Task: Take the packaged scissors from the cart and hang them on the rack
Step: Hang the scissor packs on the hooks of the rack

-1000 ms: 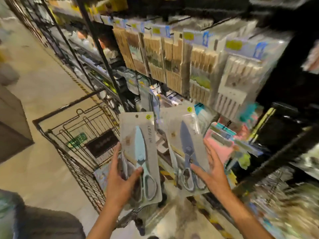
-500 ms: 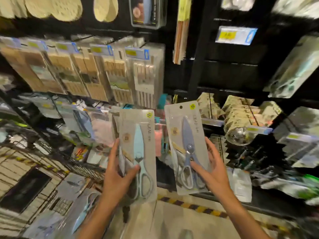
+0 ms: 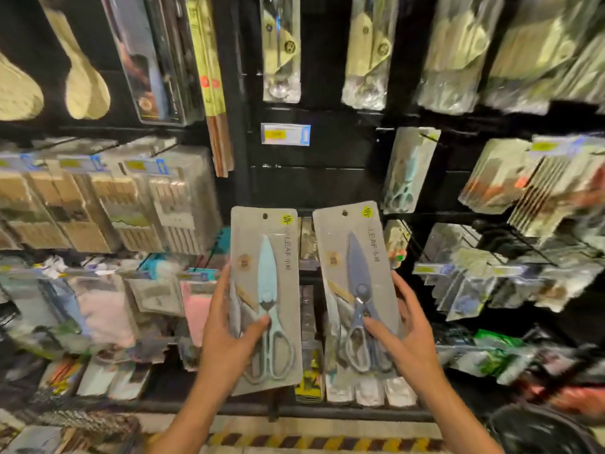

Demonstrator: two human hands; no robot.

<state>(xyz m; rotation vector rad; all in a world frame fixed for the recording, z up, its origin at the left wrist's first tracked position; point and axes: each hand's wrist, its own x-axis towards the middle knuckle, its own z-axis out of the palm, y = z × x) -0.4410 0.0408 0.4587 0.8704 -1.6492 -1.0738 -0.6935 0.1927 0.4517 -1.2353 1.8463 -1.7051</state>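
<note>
My left hand grips a grey card pack of light-blue scissors, held upright in front of the rack. My right hand grips a second pack with darker blue scissors, tilted slightly left. Both packs have a hang hole at the top and a yellow sticker. Behind them is the black rack, with a bare stretch under a price tag. Another scissors pack hangs to the right of that stretch.
Wooden utensils and chopstick packs hang on the left, shiny packaged goods on the right. Lower hooks carry cloths and small packs. A yellow-black striped strip marks the floor edge. A corner of the wire cart shows bottom left.
The view has swung from the cart and aisle to face the rack head on. Both hands have kept their packs and carried them higher and closer to the rack.
</note>
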